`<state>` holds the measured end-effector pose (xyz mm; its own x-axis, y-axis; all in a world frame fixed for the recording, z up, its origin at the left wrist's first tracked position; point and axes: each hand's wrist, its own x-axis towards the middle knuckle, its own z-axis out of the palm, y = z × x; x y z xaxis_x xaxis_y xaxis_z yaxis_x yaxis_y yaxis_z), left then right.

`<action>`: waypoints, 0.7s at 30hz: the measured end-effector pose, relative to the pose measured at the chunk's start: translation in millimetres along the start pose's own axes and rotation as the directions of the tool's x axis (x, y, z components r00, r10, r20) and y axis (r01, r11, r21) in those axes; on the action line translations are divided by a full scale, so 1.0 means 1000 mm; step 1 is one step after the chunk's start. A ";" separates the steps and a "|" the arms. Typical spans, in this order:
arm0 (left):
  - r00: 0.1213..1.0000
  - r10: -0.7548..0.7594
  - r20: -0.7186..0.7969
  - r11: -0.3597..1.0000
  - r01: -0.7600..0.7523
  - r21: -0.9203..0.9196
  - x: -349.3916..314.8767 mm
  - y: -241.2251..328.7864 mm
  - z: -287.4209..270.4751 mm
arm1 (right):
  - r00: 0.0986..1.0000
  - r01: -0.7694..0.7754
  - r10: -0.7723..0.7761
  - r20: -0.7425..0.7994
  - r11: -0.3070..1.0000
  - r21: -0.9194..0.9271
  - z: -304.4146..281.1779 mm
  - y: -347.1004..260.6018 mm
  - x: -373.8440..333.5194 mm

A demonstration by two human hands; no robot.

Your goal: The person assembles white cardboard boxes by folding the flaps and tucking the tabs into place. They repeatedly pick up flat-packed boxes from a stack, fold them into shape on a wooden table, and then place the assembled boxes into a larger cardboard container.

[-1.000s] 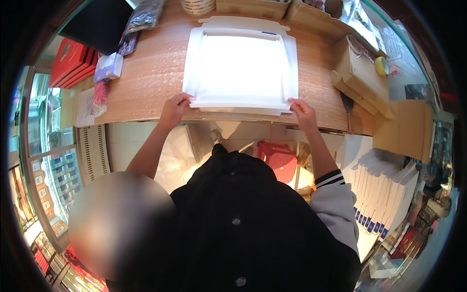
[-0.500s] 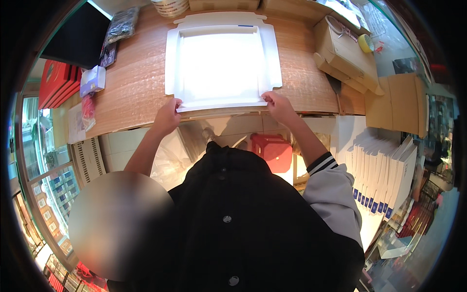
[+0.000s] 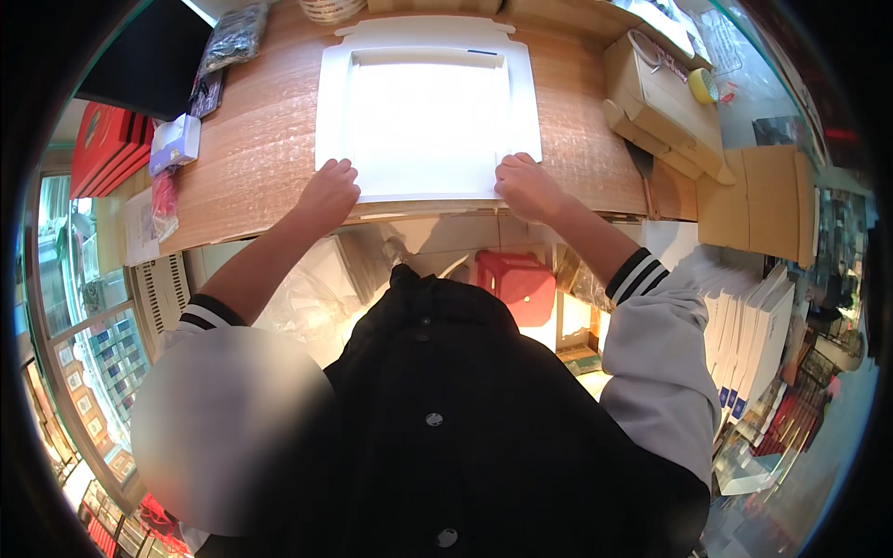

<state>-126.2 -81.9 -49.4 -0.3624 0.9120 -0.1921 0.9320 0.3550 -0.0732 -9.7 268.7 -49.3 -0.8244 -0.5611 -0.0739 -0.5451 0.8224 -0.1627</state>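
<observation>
White carton point(image 3: 428, 126): lies unfolded on the desk point(image 3: 251, 139).
My left hand point(image 3: 331, 191): curled, gripping its near-left corner.
My right hand point(image 3: 528, 188): curled, gripping its near-right corner.

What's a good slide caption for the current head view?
Left hand and right hand at the near corners of a white carton on a table, red stool below.

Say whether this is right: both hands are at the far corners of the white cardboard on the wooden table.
Not the far corners: the head view shows the left hand and right hand at the near corners of the white cardboard on the wooden table.
</observation>
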 end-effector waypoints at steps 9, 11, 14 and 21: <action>0.964 -0.094 0.247 0.883 0.196 -0.427 0.022 -0.019 -0.012 | 0.928 -0.231 0.159 0.337 0.955 0.186 -0.006 0.018 0.025; 0.980 -0.088 0.180 0.947 0.138 -0.290 0.025 -0.016 0.000 | 0.976 -0.185 0.164 0.142 0.970 0.155 0.007 0.018 0.026; 0.983 -0.117 -0.138 0.968 0.082 -0.238 0.027 -0.009 0.013 | 0.966 -0.235 0.252 -0.053 0.949 0.211 0.013 0.014 0.023; 1.000 -0.013 -0.020 0.970 0.008 -0.242 0.021 -0.005 -0.002 | 0.985 -0.170 0.169 0.024 0.969 0.178 0.004 0.010 0.011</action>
<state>-138.9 -63.8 -51.1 -0.3744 0.9113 -0.1713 0.9012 0.4012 0.1642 -23.6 270.0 -55.7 -0.9007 -0.4166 -0.1237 -0.3611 0.8758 -0.3203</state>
